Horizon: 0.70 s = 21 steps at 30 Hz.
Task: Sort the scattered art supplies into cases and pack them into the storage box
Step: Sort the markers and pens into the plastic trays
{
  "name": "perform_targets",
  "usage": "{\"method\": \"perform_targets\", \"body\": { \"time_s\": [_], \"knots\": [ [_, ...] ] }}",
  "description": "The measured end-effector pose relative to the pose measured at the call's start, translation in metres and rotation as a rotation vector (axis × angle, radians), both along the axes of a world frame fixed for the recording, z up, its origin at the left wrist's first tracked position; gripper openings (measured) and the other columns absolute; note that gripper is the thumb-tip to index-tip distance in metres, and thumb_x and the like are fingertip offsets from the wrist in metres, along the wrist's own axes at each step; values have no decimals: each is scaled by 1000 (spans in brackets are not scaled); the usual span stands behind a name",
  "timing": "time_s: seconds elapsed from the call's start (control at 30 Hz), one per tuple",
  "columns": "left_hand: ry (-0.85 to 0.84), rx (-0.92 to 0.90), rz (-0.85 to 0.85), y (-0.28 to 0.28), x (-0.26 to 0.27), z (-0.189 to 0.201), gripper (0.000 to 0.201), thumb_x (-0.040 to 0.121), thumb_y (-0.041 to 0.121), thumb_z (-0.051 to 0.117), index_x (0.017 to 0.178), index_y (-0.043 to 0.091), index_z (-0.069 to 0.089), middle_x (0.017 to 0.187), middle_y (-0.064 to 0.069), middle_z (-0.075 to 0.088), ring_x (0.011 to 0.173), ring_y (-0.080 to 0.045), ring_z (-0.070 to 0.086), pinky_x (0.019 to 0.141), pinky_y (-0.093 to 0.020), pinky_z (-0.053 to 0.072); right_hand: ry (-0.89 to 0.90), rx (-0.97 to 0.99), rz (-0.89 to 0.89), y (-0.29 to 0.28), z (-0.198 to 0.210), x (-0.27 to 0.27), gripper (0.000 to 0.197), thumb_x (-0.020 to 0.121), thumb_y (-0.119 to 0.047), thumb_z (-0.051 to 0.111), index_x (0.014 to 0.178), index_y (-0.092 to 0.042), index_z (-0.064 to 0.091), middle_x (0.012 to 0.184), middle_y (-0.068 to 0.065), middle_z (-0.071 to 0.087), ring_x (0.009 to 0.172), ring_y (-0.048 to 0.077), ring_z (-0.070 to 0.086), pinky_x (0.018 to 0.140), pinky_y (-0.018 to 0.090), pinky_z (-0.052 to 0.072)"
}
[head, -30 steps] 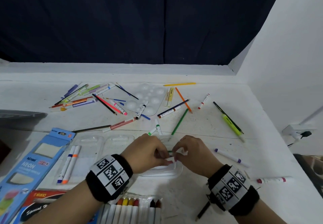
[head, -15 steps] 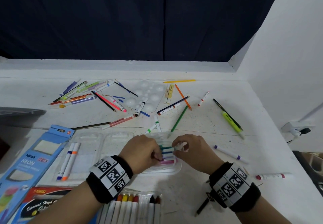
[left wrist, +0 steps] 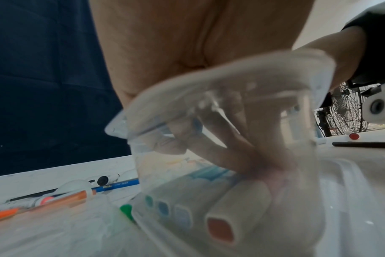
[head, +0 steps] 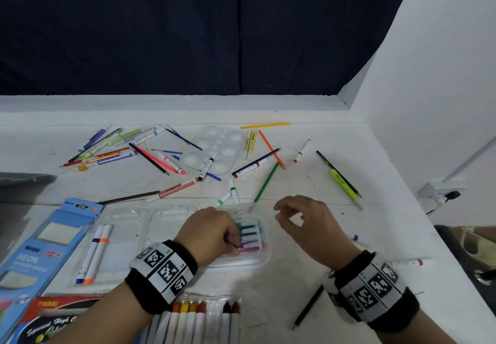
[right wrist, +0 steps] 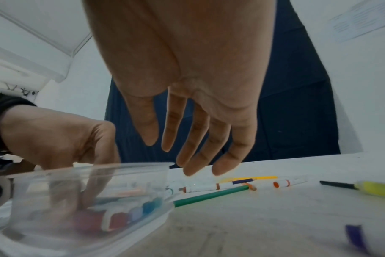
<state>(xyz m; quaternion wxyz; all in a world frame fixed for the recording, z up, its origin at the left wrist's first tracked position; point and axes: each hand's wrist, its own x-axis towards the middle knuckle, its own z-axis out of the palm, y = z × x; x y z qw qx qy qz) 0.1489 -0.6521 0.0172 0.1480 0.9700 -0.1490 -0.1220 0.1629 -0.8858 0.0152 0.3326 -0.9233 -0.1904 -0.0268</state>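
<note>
A small clear plastic case (head: pixel 257 261) lies near the table's front and holds several markers (head: pixel 251 233) side by side: teal, blue, lilac and pink. My left hand (head: pixel 212 235) reaches into it from the left, and its fingertips (left wrist: pixel 270 167) close on the pink marker (head: pixel 249 249) at the near side. In the left wrist view those fingers show blurred through the case wall (left wrist: pixel 231 78). My right hand (head: pixel 303 217) hovers just right of the case, fingers loose and spread (right wrist: pixel 180 149), holding nothing. The case rim (right wrist: pixel 88 167) lies below it.
Pens, pencils and a white palette (head: pixel 214 150) are scattered across the back. A green pencil (head: pixel 264 186), a yellow highlighter (head: pixel 342 184), a purple marker (head: pixel 358 239) and a black pencil (head: pixel 308 307) lie near my right hand. At left: another clear case (head: pixel 128 236), a blue box (head: pixel 35 249), crayons (head: pixel 204 319).
My right hand has let go at the case and drawn up and to the right, uncovering the row of markers. The left hand stays at their left ends.
</note>
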Motion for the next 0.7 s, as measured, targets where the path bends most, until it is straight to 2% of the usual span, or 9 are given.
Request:
{"method": "perform_targets", "body": {
  "time_s": [0.1,0.23,0.3,0.37,0.47,0.57,0.6,0.67,0.7],
  "knots": [
    [-1,19,-10,0,2,-2,16,79,41,80,93,33,77,93,16,73,82,-2,63,80,-19,49,-46,7,-75,-26,11,2,8,88,-19,70,90,-27,68,76,-12,65,74,4,63,67,17,47],
    [-32,-13,-29,1,-1,-4,21,82,49,75,98,35,73,85,16,69,72,1,58,67,-15,43,-95,125,-232,-54,21,-6,16,86,-14,71,95,-25,63,71,-7,63,67,11,61,61,11,42],
    [-86,-121,3,-2,-4,2,21,86,53,69,97,35,66,73,14,64,63,0,57,57,-11,35,-115,192,-302,-67,22,-13,21,87,-12,71,98,-26,59,73,-4,62,69,13,59,61,10,41],
    [-152,-284,37,-9,-6,13,21,89,55,62,91,35,58,61,8,60,56,-8,57,51,-13,38,-128,210,-360,-79,21,-20,22,88,-11,70,99,-26,58,74,-4,63,69,13,58,61,11,41],
    [-216,-496,23,-29,-7,29,24,90,55,55,86,32,55,54,5,55,50,-15,53,50,-16,40,-147,203,-454,-98,22,-32,20,89,-12,69,100,-25,59,72,-5,63,71,11,57,61,16,43],
    [-199,-612,-24,-48,-10,41,20,92,51,58,87,31,58,53,4,55,48,-12,55,53,-14,41,-124,78,-479,-115,17,-45,19,88,-16,69,99,-28,60,72,-8,63,72,10,58,64,24,46],
    [-181,-630,-53,-55,-10,44,19,92,49,59,89,31,58,53,3,56,50,-13,57,55,-16,44,-98,18,-482,-123,13,-49,20,87,-17,70,98,-30,61,73,-10,63,73,10,59,65,27,48],
    [-150,-634,-106,-70,-10,47,18,92,49,61,92,31,58,57,1,57,55,-16,59,61,-29,50,-21,-154,-464,-144,3,-55,27,83,-15,72,98,-34,61,81,-14,62,78,8,57,70,33,50],
    [-141,-628,-130,-79,-10,48,18,91,50,61,93,32,58,59,1,57,58,-17,58,63,-33,51,18,-255,-448,-157,-2,-57,32,80,-14,73,100,-36,61,86,-16,60,82,11,56,73,35,50]
  ]
}}
